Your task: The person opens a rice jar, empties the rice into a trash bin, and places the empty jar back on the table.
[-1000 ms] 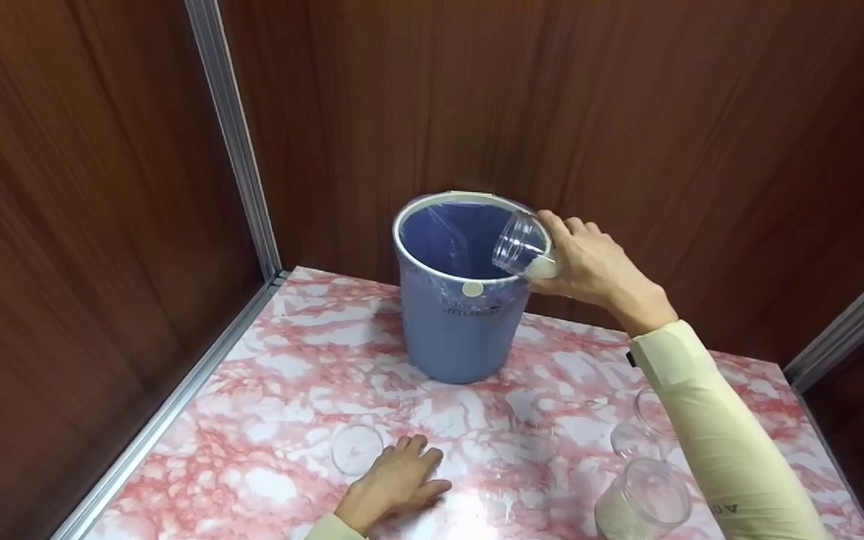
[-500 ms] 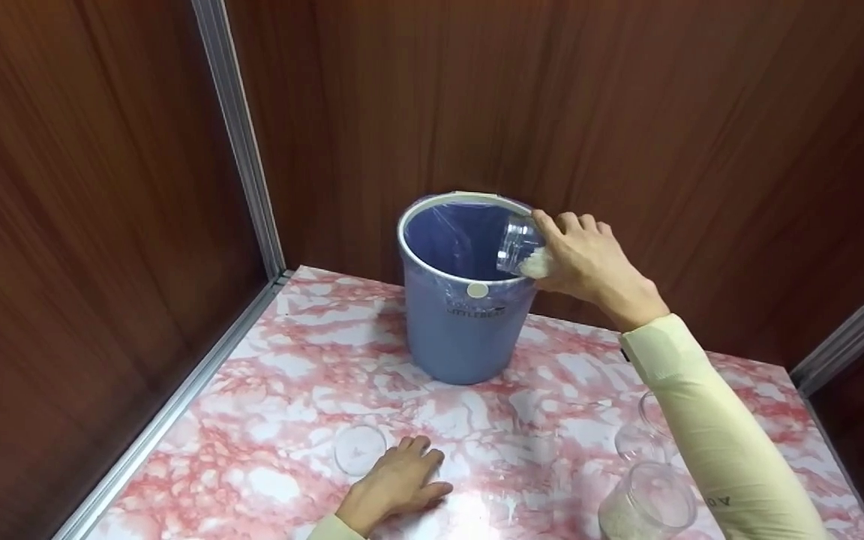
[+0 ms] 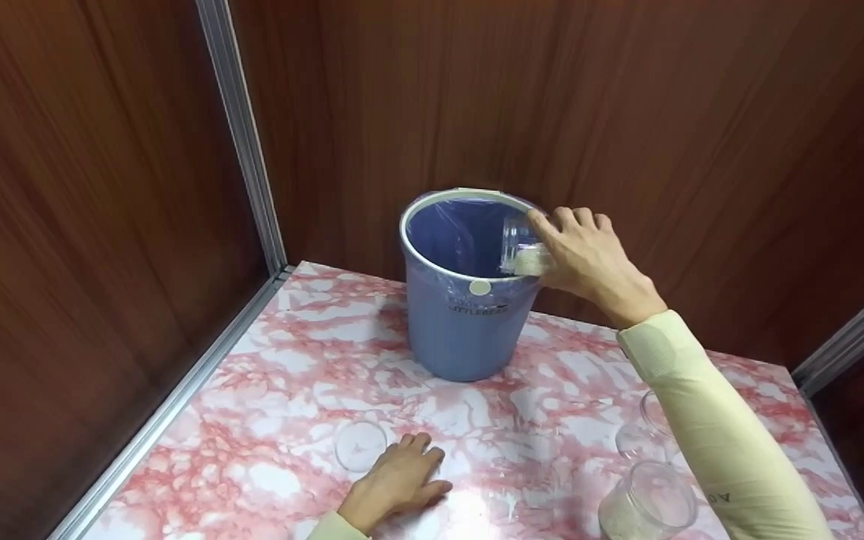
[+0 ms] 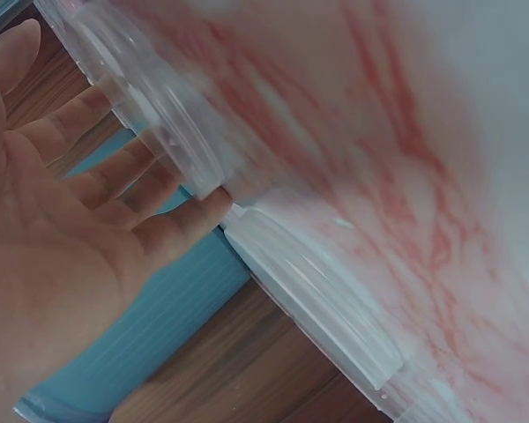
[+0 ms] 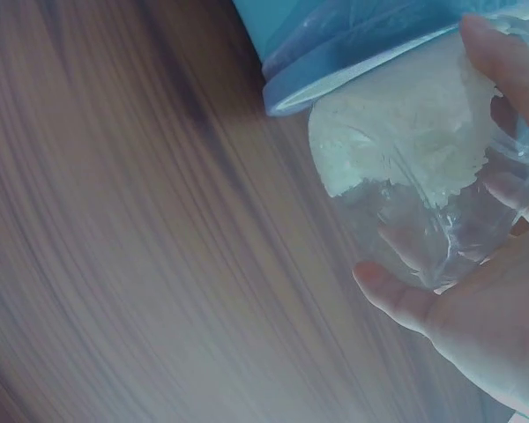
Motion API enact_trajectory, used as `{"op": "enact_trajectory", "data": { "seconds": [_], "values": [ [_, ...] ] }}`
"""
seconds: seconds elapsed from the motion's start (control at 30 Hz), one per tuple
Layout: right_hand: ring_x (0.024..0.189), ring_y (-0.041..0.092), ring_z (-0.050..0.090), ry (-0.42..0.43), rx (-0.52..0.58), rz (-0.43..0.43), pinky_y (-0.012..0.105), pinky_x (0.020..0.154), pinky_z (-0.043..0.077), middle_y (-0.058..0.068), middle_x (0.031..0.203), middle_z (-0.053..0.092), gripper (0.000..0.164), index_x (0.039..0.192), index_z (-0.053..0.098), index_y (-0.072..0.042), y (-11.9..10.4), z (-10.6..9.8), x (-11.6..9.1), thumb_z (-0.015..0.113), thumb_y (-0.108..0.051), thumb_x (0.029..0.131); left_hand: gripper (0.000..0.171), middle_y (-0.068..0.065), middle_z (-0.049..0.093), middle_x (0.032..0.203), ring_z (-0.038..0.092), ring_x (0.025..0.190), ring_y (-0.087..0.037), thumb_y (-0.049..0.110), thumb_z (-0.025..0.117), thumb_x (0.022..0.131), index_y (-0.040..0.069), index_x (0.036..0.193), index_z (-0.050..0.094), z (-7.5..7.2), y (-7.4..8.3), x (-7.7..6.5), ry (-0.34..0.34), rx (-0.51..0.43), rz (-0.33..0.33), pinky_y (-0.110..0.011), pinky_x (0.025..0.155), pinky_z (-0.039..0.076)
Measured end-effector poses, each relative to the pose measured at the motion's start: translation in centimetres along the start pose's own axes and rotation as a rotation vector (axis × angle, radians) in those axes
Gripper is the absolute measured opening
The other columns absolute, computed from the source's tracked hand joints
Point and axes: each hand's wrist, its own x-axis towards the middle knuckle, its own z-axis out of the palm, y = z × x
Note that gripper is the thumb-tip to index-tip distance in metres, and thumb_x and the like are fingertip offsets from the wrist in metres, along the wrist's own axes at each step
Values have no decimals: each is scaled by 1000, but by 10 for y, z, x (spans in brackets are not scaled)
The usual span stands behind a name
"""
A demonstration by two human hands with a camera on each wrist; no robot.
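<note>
My right hand (image 3: 586,262) grips a clear jar (image 3: 511,240) at the right of the blue trash bin (image 3: 462,337). The jar lies on its side, its mouth over the bin's opening. White grains that look like rice (image 5: 397,132) lie along the jar's lower wall in the right wrist view. A thin clear plastic bag lines the bin. My left hand (image 3: 398,480) rests on the marbled tabletop with its fingers spread loosely, holding nothing. Just left of its fingers lies a round clear lid (image 3: 361,446).
A second clear jar (image 3: 646,502), partly filled with pale grains, stands at the front right. Behind it are clear round pieces (image 3: 638,442), partly hidden by the right sleeve (image 3: 724,450). Brown wood-grain panels (image 3: 589,97) enclose the table at the back and sides.
My right hand has tipped the jar from a slant to nearly level, and the jar's mouth sits slightly lower in the bin's opening. The left hand stays in place.
</note>
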Motion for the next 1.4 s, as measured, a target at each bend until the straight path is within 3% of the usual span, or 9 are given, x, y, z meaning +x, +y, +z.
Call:
{"op": "enact_trajectory", "data": {
  "seconds": [0.23, 0.57, 1.4],
  "values": [
    [104, 42, 46, 45, -57, -46, 59, 83, 35, 20, 114, 50, 90, 131, 39, -19, -3, 0, 3, 86, -39, 57, 51, -3, 49, 119, 45, 105, -21, 56, 50, 87, 17, 120, 56, 0, 0, 0, 1, 14, -19, -38, 82, 46],
    [107, 42, 45, 42, -79, -57, 59, 84, 35, 20, 116, 49, 91, 131, 40, -21, -5, 1, 5, 87, -37, 55, 53, -4, 47, 125, 43, 111, -22, 55, 49, 87, 18, 125, 53, -1, 1, -1, -40, 3, -34, -41, 89, 44],
    [108, 43, 43, 57, -96, -86, 60, 82, 34, 21, 116, 48, 94, 131, 41, -19, -3, -2, 8, 90, -30, 51, 52, -6, 47, 122, 43, 107, -23, 54, 51, 87, 17, 123, 54, -2, 1, -1, -27, 7, -15, -42, 84, 44]
  ]
}}
